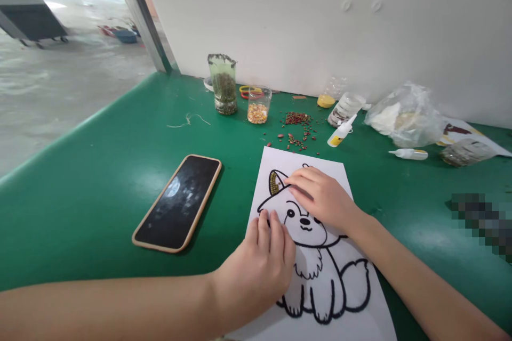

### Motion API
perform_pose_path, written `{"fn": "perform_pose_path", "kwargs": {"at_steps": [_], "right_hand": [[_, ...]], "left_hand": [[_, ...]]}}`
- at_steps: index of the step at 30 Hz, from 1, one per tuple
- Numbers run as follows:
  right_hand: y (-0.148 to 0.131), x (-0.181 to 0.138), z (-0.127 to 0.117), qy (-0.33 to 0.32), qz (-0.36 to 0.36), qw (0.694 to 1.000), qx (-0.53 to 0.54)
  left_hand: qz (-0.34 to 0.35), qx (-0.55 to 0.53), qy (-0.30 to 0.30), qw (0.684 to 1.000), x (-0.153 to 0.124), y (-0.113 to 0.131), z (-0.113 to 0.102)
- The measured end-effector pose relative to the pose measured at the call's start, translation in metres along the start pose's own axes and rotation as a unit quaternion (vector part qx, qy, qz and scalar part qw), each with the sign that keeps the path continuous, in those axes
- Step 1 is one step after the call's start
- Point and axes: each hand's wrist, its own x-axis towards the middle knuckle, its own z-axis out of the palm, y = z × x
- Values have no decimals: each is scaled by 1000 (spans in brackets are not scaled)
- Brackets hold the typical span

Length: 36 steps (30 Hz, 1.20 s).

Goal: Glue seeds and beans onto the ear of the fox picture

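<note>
A white sheet of paper (356, 325) lies on the table with a black-outlined drawing of a fluffy-tailed animal (306, 234). Small greenish beans (274, 183) fill part of its left ear. My right hand (326, 197) rests over the top of the head, thumb and index finger close together at that ear; anything between their tips is too small to make out. My left hand (264, 261) lies on the paper's left side, fingers slightly bent, holding nothing visible and covering part of the drawing.
A phone (178, 202) lies left of the paper. Behind stand a cup of green beans (224, 88) and a cup of corn kernels (258, 112), near loose reddish beans (296, 118). Glue bottles (342, 132), a plastic jar (346, 108) and plastic bags (408, 114) lie right, before a white wall (280, 21).
</note>
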Motion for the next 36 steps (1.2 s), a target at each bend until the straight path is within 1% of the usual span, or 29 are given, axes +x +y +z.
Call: {"fn": "perform_pose_path", "kwargs": {"at_steps": [2, 5, 7, 8, 10, 14, 15, 17, 20, 26, 31, 36], "right_hand": [[5, -1, -3, 35, 40, 999, -6], [20, -2, -10, 103, 111, 988, -22], [31, -3, -14, 140, 140, 980, -18], [35, -3, -16, 150, 143, 978, -10], [38, -3, -16, 140, 119, 983, 13], [22, 2, -7, 43, -2, 998, 42], [17, 3, -5, 24, -25, 998, 43], [8, 5, -1, 1, -51, 998, 34], [5, 7, 1, -9, -59, 998, 17], [7, 7, 1, -16, -67, 998, 11], [8, 6, 0, -15, -57, 998, -9], [17, 7, -1, 1, -35, 999, -23]], "left_hand": [[-3, 1, 0, 1000, 0, 0, 1], [-3, 2, -2, 1000, 1, 0, 1], [-2, 6, -7, 1000, 1, -1, 0], [-1, 8, -9, 1000, 1, -1, 0], [-2, 12, -11, 1000, 2, -1, -1], [-3, 12, -9, 1000, 1, -1, -1], [-1, 10, -9, 1000, 1, -1, 0], [0, 5, -6, 1000, 1, -1, 1], [-2, 0, -2, 1000, 1, 0, 1], [0, -1, -11, 1000, 0, 0, 0], [2, 0, -11, 1000, 1, 0, 2], [2, -1, -11, 1000, 1, -1, -1]]}}
